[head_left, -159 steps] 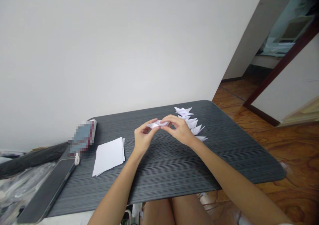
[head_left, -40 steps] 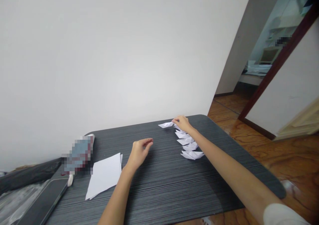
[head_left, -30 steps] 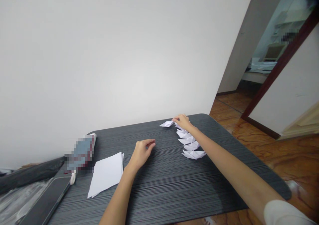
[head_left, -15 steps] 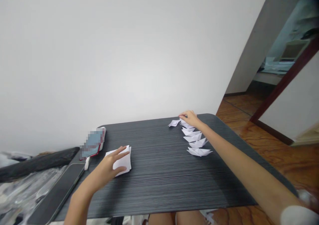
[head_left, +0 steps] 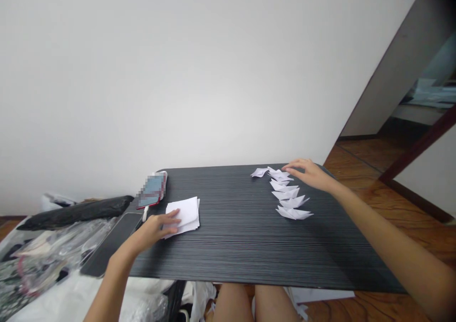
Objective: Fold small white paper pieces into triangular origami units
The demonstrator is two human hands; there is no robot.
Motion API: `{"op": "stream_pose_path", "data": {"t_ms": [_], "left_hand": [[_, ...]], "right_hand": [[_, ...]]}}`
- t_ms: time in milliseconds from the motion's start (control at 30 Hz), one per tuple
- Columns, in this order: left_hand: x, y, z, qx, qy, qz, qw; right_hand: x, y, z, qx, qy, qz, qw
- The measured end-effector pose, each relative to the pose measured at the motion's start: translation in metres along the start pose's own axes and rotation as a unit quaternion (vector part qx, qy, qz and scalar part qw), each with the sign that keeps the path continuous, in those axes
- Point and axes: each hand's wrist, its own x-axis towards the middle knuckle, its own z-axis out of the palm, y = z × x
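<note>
My left hand [head_left: 156, 230] rests at the left edge of a stack of white paper squares [head_left: 188, 212], its fingers apart and touching the top sheets. On the right of the table, several white folded paper boats stand in a column, with the nearest paper boat [head_left: 294, 213] toward me. At the far end, a smaller folded paper piece [head_left: 260, 172] lies to the left of the column. My right hand [head_left: 308, 174] hovers just right of the farthest boats, fingers loosely apart, holding nothing that I can see.
The dark ribbed table [head_left: 228, 250] stands against a white wall. On its left lie a blurred-out flat device [head_left: 153, 189], a small white object [head_left: 145, 213] and a dark phone-like slab [head_left: 112, 243]. Plastic bags [head_left: 67, 243] are piled beyond the left edge.
My right hand has drawn back to the right from the far boats, and its fingers have parted. My left hand has come down onto the paper stack's left side. The camera view has shifted.
</note>
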Motion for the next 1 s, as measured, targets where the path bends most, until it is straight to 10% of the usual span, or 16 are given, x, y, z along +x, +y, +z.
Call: {"op": "stream_pose_path", "data": {"t_ms": [233, 333, 500, 767, 1000], "left_hand": [[0.035, 0.07, -0.014, -0.155, 0.175, 0.052, 0.971], [0.08, 0.112, 0.004, -0.336, 0.3, 0.079, 0.889], [0.142, 0.144, 0.049, -0.46, 0.314, 0.054, 0.828], [0.15, 0.129, 0.075, -0.485, 0.173, 0.065, 0.855], [0.138, 0.133, 0.076, -0.545, -0.112, 0.036, 0.83]], "right_hand": [[-0.003, -0.05, -0.008, 0.217, -0.1, -0.008, 0.971], [0.001, -0.09, 0.013, 0.415, -0.15, 0.018, 0.897], [0.015, -0.119, 0.045, 0.607, -0.123, 0.059, 0.783], [0.017, -0.094, 0.057, 0.555, -0.007, 0.119, 0.823], [0.003, -0.085, 0.036, 0.436, -0.18, 0.042, 0.881]]}}
